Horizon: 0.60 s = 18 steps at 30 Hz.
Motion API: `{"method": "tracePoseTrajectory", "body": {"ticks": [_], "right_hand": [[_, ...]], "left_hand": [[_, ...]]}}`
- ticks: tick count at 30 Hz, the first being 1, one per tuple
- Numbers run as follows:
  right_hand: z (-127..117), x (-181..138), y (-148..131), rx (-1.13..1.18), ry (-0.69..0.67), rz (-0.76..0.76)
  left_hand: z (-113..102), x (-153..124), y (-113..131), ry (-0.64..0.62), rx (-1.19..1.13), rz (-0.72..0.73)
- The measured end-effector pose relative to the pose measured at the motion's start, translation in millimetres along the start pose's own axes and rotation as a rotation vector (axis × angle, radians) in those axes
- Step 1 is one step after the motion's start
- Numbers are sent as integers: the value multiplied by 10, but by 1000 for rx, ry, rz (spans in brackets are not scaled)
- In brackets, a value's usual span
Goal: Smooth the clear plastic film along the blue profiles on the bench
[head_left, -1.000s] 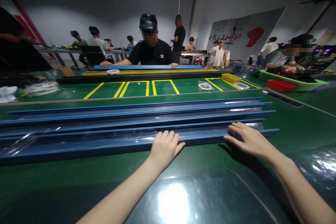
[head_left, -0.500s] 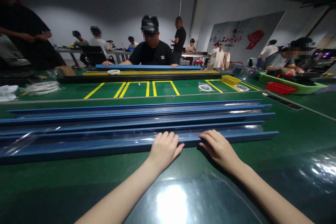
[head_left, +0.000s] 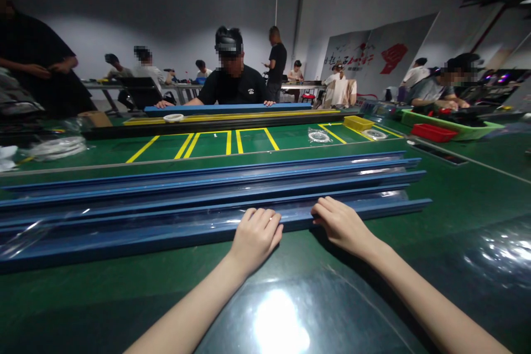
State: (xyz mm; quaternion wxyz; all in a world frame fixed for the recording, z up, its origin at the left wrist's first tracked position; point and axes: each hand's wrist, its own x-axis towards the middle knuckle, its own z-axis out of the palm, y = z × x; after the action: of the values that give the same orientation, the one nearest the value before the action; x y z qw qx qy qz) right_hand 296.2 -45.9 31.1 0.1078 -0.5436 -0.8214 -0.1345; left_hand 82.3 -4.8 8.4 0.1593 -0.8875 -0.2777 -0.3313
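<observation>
Long blue channel-shaped profiles lie side by side across the green table, the nearest blue profile (head_left: 145, 242) right in front of me. Shiny clear plastic film (head_left: 31, 232) lies in and over them. My left hand (head_left: 255, 237) rests over the near wall of that profile, its fingers curled over the top and the thumb drawn close on the near side. To its right, my right hand (head_left: 339, 224) has bent fingers on the same wall, with the thumb tucked below. The fingertips of both hands are partly hidden behind the wall.
Across the table a co-worker (head_left: 232, 80) has both hands on another blue profile (head_left: 232, 108). Yellow tape marks (head_left: 228, 142), a yellow tray (head_left: 358, 123), a red tray (head_left: 433, 133) and a green basin (head_left: 477, 131) lie beyond. Coiled white tubing (head_left: 58, 147) is at the left.
The view has turned slightly, so the scene sits a little farther left and tilts. My left thumb has drawn in toward the fingers. Both hands stay on the nearest profile.
</observation>
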Motion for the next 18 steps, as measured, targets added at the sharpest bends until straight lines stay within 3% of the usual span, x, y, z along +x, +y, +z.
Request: {"method": "tracePoseTrajectory", "body": {"ticks": [5,12,18], "right_hand": [[-32,-73,147,-20,-44,27],[-102,-328,594,85,-61,103],[-126,-382,721,107,-87,152]], "left_hand": [[10,-16,13,64,8,18],[15,-18,35,-43,97,-205],[18,-23,34,-70,96,-187]]}}
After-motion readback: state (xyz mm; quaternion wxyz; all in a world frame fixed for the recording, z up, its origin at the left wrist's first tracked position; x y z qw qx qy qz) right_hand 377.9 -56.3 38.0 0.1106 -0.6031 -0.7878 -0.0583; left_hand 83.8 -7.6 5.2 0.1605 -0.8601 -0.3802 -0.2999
